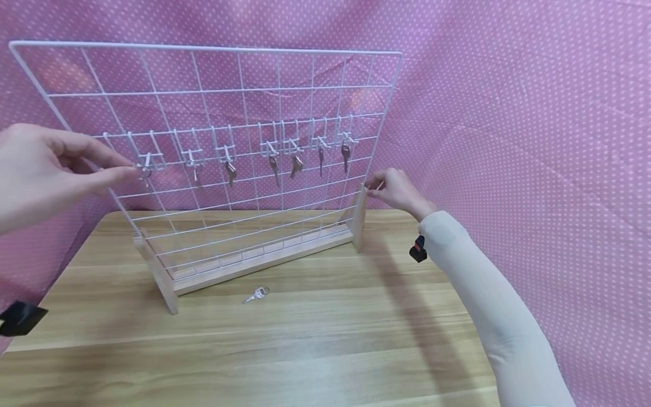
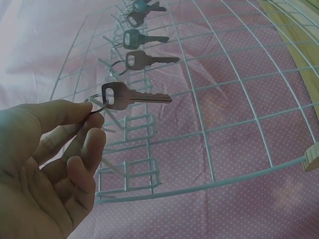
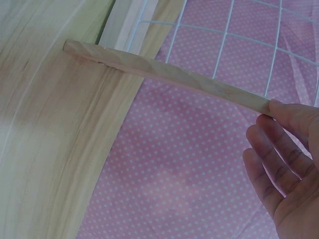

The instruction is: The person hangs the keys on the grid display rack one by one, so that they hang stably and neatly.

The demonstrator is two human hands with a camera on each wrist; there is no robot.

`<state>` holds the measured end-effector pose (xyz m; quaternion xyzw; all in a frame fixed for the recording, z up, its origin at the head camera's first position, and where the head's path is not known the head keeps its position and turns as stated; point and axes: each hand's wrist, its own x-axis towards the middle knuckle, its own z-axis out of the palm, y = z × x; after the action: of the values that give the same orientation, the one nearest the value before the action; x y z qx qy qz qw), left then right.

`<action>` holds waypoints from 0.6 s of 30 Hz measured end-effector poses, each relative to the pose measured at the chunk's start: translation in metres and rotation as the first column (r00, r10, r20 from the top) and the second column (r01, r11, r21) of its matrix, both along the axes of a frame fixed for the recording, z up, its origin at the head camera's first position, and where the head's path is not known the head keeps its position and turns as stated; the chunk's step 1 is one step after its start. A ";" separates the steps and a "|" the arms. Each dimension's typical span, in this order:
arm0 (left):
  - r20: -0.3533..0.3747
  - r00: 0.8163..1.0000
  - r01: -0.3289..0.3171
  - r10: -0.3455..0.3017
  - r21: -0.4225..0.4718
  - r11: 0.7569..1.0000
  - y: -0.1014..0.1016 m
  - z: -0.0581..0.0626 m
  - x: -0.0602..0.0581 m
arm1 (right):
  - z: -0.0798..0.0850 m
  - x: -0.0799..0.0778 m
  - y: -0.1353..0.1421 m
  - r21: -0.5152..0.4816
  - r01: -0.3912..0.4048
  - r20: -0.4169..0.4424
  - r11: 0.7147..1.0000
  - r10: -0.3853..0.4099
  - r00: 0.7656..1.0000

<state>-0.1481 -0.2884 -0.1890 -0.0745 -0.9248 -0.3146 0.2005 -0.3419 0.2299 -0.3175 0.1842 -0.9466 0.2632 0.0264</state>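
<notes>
My left hand pinches the ring of a metal key between thumb and forefinger, at a white wire hook near the left of the grid. In the left wrist view the key's blade points away from the fingertips, and the ring overlaps a hook's prong. The white wire grid rack leans back in a wooden stand. At the rack's right end, my right hand grips the top of the wooden side piece between thumb and fingers, its other fingers loosely bent.
Several keys hang from hooks along the grid. One loose key with a ring lies on the wooden table before the stand's base bar. Pink dotted cloth hangs behind and to the sides.
</notes>
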 end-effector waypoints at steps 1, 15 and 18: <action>0.007 1.000 -0.010 0.010 -0.014 1.000 0.000 0.000 -0.001 | 0.000 0.000 0.000 0.000 -0.001 -0.001 1.000 0.001 1.000; -0.089 0.995 0.054 -0.050 0.048 0.997 -0.005 -0.005 0.005 | -0.004 -0.001 0.001 -0.014 -0.010 -0.014 1.000 0.010 1.000; -0.124 0.989 0.094 -0.080 0.112 0.989 -0.005 -0.009 0.007 | -0.006 0.000 0.003 -0.025 -0.015 -0.028 1.000 0.014 1.000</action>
<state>-0.1410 -0.2935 -0.1983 -0.1215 -0.8868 -0.3721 0.2457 -0.3421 0.2328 -0.3233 0.1943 -0.9415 0.2724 0.0401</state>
